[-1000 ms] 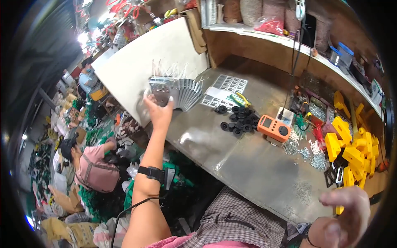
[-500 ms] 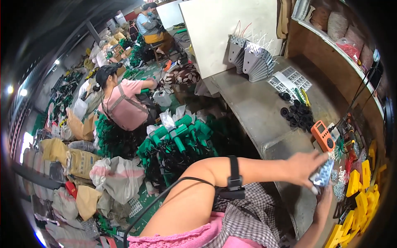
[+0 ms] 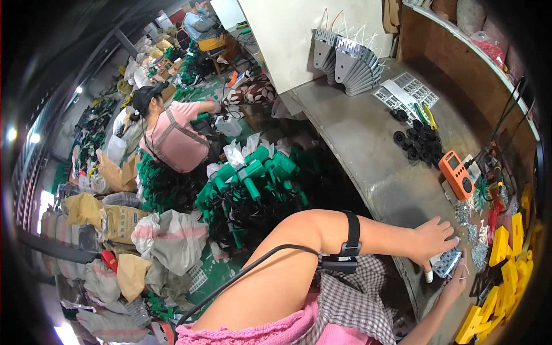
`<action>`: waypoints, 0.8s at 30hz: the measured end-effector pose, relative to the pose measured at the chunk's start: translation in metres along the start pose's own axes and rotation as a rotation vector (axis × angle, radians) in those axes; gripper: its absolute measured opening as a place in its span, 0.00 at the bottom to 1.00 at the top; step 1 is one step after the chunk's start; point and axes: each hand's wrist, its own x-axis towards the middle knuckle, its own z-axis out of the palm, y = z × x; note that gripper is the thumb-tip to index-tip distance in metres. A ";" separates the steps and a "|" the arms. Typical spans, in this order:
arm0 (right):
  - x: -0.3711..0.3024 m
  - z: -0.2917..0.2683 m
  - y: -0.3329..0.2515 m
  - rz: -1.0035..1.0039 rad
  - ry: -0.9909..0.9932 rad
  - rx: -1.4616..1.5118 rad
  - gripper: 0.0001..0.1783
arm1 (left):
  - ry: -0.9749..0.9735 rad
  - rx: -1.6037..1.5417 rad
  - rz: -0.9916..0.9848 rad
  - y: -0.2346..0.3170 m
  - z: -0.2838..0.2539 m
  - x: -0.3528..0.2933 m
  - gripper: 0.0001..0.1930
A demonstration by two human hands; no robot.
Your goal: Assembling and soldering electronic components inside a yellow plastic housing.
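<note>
A small grey block (image 3: pixel 445 263) with rows of little parts on its face is over the bench edge at the right. My right hand (image 3: pixel 453 283) grips it from the near side, with a finger along its right edge and a thin white wire by the fingers. My left hand (image 3: pixel 434 238), its thumb tip wrapped in white, is spread with fingers apart just beyond the block's upper left; its palm side is hidden. Beyond the hands lies an orange-red meter (image 3: pixel 457 175) with a small screen and a dial.
Yellow plastic housings (image 3: pixel 500 282) are piled at the right, beside small screws (image 3: pixel 478 256). Black round knobs (image 3: pixel 417 141), printed sheets (image 3: pixel 405 95) and a fanned stack of grey plates with wires (image 3: pixel 353 66) stand farther back. Green tool bodies (image 3: pixel 253 175) heap left of the bench; a co-worker (image 3: pixel 175 135) sits beyond.
My left hand has opened and let go of the grey block, its fingers now spread. The block has shifted down toward me and is in my right hand. The view has tilted slightly.
</note>
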 end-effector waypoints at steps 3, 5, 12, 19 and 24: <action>0.007 -0.012 0.017 0.008 0.006 -0.288 0.21 | 0.049 0.016 0.059 -0.007 0.035 -0.005 0.60; 0.007 -0.012 0.030 -0.010 0.046 -0.260 0.20 | 0.080 -0.036 0.070 -0.006 0.047 -0.010 0.58; -0.007 -0.002 0.020 -0.081 0.078 -0.241 0.21 | 0.147 -0.088 0.080 -0.006 0.044 -0.013 0.53; -0.013 0.005 0.013 -0.102 0.093 -0.300 0.22 | 0.149 -0.078 0.078 -0.006 0.045 -0.015 0.54; -0.012 0.003 0.015 -0.064 0.107 -0.294 0.22 | 0.120 -0.104 0.097 -0.007 0.047 -0.012 0.54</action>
